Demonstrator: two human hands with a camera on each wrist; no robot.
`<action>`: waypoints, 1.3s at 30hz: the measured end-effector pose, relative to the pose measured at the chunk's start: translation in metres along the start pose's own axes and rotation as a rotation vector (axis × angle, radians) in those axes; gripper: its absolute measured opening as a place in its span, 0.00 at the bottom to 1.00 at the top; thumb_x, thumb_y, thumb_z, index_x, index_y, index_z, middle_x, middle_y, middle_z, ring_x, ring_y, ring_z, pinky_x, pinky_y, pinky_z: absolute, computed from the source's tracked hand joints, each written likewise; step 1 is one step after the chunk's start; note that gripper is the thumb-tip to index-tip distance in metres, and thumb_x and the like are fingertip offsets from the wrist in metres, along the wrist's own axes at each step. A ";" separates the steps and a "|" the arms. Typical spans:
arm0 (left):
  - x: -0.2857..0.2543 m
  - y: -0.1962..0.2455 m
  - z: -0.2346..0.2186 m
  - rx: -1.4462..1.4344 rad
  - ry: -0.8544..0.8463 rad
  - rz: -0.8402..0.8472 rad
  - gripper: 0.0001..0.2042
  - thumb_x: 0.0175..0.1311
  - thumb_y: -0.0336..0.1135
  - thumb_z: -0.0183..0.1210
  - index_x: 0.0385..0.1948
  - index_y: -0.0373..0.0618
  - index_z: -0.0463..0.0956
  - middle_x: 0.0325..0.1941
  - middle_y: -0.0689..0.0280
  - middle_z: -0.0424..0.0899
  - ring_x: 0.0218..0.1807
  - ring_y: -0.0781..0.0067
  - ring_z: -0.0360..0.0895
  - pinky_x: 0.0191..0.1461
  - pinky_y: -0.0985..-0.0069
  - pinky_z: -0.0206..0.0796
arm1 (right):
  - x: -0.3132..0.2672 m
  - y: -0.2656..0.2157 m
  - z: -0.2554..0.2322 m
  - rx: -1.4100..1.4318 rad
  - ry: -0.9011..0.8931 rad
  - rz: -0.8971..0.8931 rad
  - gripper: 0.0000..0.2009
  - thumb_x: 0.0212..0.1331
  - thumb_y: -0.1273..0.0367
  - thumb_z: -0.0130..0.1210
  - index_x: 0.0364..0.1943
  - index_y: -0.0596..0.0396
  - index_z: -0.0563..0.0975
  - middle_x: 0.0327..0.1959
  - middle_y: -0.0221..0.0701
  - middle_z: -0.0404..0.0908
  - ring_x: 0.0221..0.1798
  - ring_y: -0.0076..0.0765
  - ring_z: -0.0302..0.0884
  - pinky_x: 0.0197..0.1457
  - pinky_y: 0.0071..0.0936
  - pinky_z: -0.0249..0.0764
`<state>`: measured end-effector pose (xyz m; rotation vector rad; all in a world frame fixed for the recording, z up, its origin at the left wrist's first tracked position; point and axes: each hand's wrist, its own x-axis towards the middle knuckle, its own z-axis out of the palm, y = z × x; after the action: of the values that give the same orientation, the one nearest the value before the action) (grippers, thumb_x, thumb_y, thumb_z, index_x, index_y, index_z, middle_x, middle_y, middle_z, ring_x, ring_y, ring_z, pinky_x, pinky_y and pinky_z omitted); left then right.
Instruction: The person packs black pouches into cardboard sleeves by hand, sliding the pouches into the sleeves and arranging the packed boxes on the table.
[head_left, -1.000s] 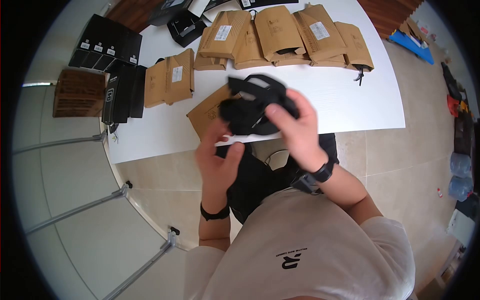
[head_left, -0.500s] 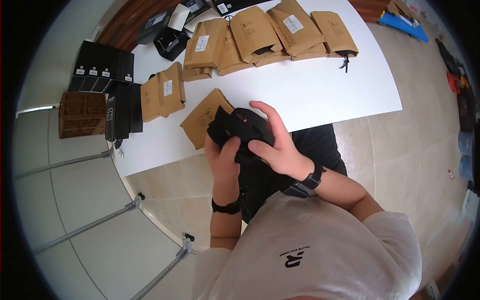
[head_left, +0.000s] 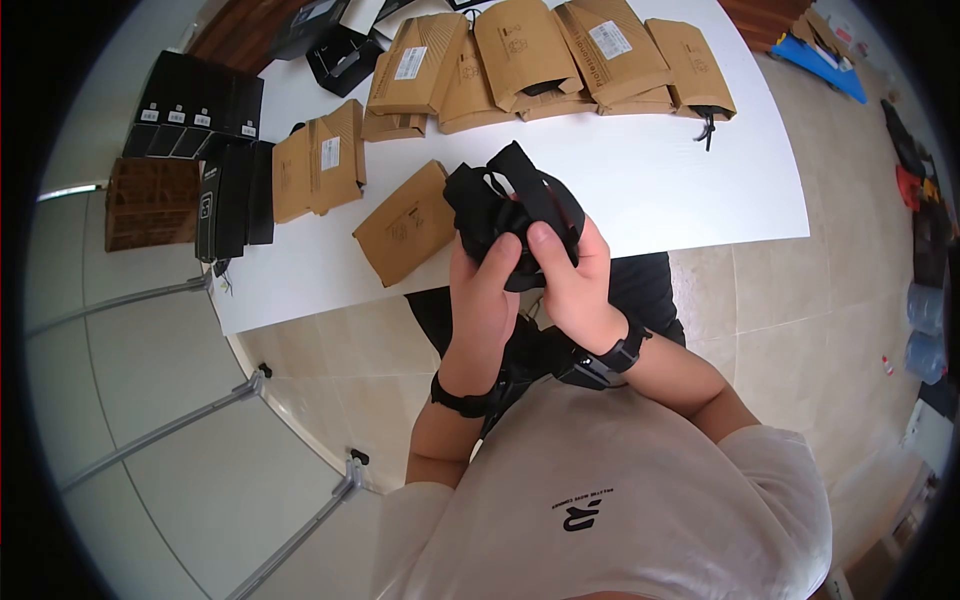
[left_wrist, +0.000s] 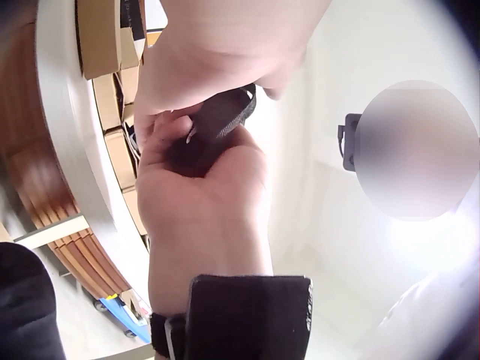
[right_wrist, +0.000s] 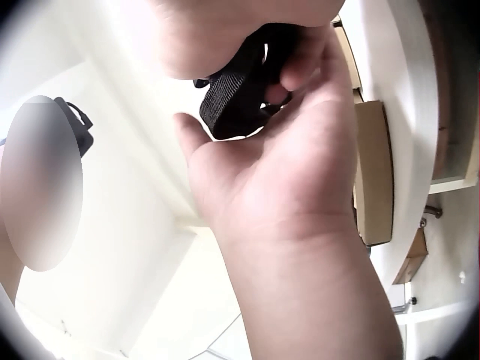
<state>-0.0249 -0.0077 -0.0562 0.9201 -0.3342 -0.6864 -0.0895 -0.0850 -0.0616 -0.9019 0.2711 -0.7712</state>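
Observation:
Both hands hold a bundle of black straps (head_left: 512,195) above the table's front edge. The left hand (head_left: 484,300) grips its lower left side, with the thumb pressed on the near face. On the other side the right hand (head_left: 578,290) grips it, its thumb beside the left thumb and its fingers mostly hidden behind. A loop of black webbing (left_wrist: 223,112) shows between the hands in the left wrist view, and the same webbing (right_wrist: 232,94) in the right wrist view. Just left of the bundle, a flat brown cardboard box (head_left: 405,228) lies on the white table (head_left: 700,190).
Several brown cardboard packages (head_left: 525,55) lie along the back of the table, one with a black cord (head_left: 707,130) hanging out. Another package (head_left: 320,165) lies at the left, near black boxes (head_left: 235,195). An open black box (head_left: 343,65) stands at the back left.
The bundle has turned and moved slightly up and right from half a second ago. The left hand, apart from the bundle at first, now grips it, and the right index finger no longer sticks out.

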 end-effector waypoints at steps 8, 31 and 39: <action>0.002 0.008 -0.007 -0.121 0.166 0.066 0.18 0.59 0.24 0.47 0.53 0.31 0.68 0.54 0.49 0.77 0.58 0.56 0.76 0.65 0.61 0.68 | -0.023 0.030 -0.007 0.129 0.028 0.056 0.09 0.70 0.73 0.48 0.50 0.60 0.72 0.47 0.30 0.78 0.52 0.20 0.72 0.57 0.24 0.69; 0.008 0.023 -0.050 -0.292 0.336 -0.043 0.05 0.66 0.30 0.53 0.35 0.38 0.70 0.26 0.63 0.73 0.30 0.68 0.74 0.30 0.71 0.70 | -0.001 -0.006 -0.010 -0.740 -0.581 -0.065 0.20 0.54 0.69 0.64 0.51 0.58 0.75 0.46 0.38 0.77 0.40 0.37 0.78 0.43 0.29 0.75; -0.017 0.029 -0.044 0.016 -0.237 -0.464 0.33 0.36 0.30 0.75 0.49 0.39 0.69 0.30 0.63 0.77 0.33 0.73 0.79 0.31 0.77 0.69 | 0.026 -0.019 -0.012 -0.610 -0.603 -0.042 0.26 0.58 0.58 0.63 0.58 0.58 0.73 0.58 0.38 0.74 0.56 0.36 0.74 0.58 0.31 0.69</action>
<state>-0.0023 0.0422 -0.0573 0.9415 -0.3387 -1.2269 -0.0866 -0.1174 -0.0517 -1.6724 -0.0581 -0.4191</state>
